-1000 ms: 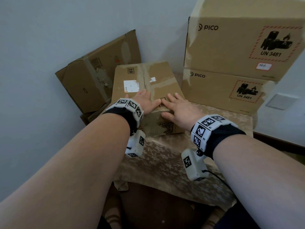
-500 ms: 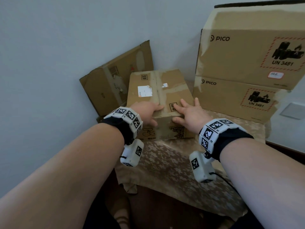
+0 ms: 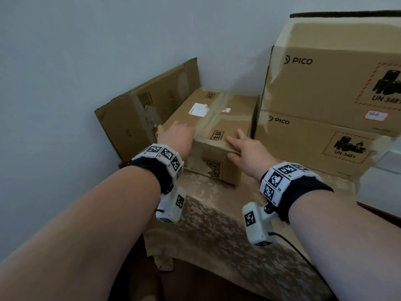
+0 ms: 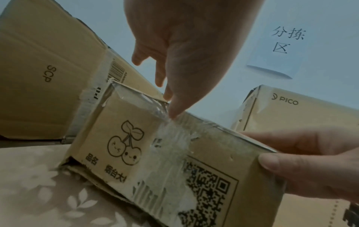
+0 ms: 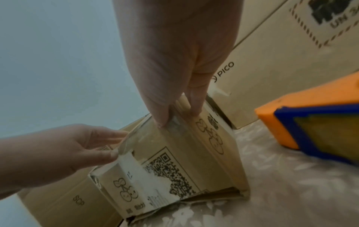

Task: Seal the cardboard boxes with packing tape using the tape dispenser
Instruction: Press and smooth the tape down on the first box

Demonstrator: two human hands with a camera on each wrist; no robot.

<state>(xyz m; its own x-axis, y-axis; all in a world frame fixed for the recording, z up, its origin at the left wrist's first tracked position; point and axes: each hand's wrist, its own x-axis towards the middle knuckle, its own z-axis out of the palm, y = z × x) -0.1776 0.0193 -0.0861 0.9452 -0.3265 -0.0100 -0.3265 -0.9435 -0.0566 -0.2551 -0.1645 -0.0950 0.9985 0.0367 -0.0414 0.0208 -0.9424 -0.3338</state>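
Note:
A small cardboard box (image 3: 217, 118) with clear tape along its top seam lies on the patterned tablecloth (image 3: 217, 235). My left hand (image 3: 175, 135) lies flat on its near left top, the thumb tip touching the tape at the front edge (image 4: 172, 113). My right hand (image 3: 247, 148) holds the near right edge, fingers on top and thumb on the front face (image 4: 272, 161). The box front (image 5: 174, 161) shows a QR code and cherries; its bottom flaps gape. An orange and blue tape dispenser (image 5: 310, 122) lies to the right, in no hand.
Two stacked PICO boxes (image 3: 325, 83) stand close on the right of the small box. A flattened carton (image 3: 138, 118) leans on the wall behind left. The table's front edge is near my forearms. A paper sign (image 4: 285, 43) hangs on the wall.
The small box has turned, its far end now towards the PICO boxes. Both hands slid from the middle of the top to its near edge.

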